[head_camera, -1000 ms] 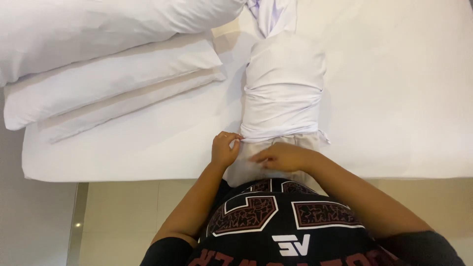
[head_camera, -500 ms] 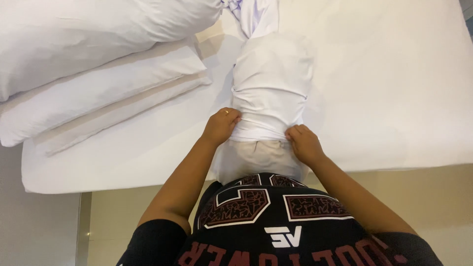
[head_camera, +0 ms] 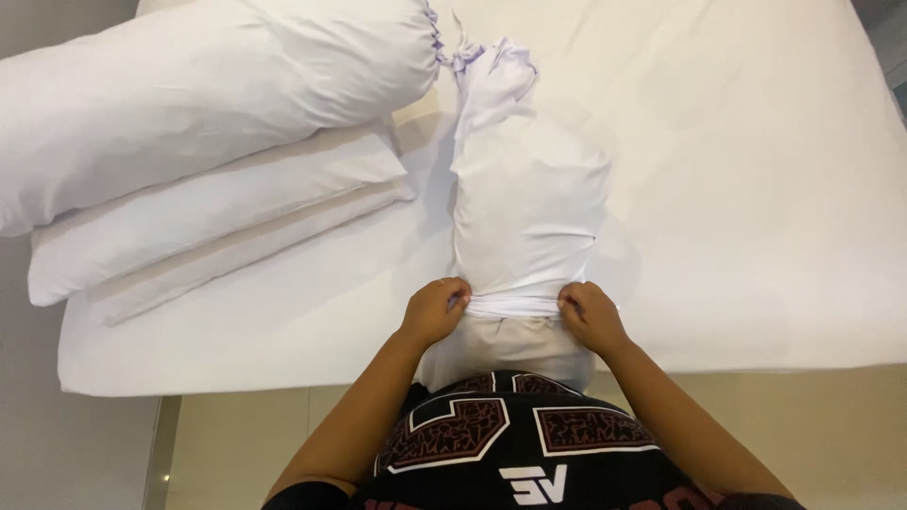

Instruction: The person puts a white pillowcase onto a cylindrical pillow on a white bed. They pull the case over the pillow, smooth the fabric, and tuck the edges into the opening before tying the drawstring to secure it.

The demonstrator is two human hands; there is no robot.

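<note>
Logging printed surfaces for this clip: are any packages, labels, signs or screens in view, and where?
No packages, labels, signs or screens show.
Only printed surface: the dark shirt at the bottom edge, with blocky dark-red patches outlined in white and a small white mark.
Left hand and right hand grip the plain white pillowcase on the white bed.

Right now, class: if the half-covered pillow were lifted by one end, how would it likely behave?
The pillow would probably sag, since it looks soft and bulging. Likely light for its bulk. The white pillowcase, bunched where both hands grip it, would probably slide, not hold shape.
</note>
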